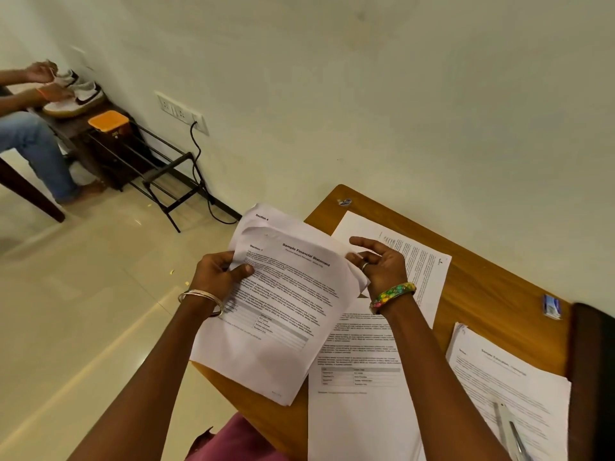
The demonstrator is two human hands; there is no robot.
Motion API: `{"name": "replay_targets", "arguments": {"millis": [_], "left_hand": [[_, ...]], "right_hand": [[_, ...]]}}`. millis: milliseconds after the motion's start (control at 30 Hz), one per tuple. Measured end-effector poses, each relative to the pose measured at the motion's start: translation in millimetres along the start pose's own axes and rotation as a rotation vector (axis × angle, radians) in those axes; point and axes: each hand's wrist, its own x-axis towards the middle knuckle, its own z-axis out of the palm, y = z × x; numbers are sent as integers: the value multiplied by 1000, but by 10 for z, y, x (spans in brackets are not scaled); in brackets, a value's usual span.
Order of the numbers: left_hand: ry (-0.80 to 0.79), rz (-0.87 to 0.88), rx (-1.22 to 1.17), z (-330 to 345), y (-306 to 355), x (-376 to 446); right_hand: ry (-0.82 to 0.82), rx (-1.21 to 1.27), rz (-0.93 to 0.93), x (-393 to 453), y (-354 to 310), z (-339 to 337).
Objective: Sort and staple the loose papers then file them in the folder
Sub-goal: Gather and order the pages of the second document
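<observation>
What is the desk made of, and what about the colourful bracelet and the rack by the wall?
The desk looks like wood or wood-look laminate: brown, smooth, faint grain. The colourful bracelet on the right wrist seems glossy plastic or glass, with shiny speckles. The rack looks like black-painted metal, going by its thin, straight bars.

Single head-worn cam: we look fwd and down, close over the desk (492, 287), tilted; wall beyond the desk, floor to its left.

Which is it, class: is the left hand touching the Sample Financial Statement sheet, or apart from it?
Touching. The head view shows the left hand gripping the Sample Financial Statement sheet, its thumb pressed flat on the printed face at the left edge.
</observation>
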Motion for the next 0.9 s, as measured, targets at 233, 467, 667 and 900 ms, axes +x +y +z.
{"name": "replay_targets", "arguments": {"millis": [233,467,667,900], "left_hand": [[11,-25,-6,-28,-14,17],[3,-25,0,4,-26,16],[30,-60,-23,-26,-68,10],[10,-59,-18,-5,-44,-36]], "right_hand": [[-4,64,-3,-33,47,-24],[7,194,45,-48,58,-6],[89,436,193,-82,47,48],[137,531,234,-153,35,93]]}}
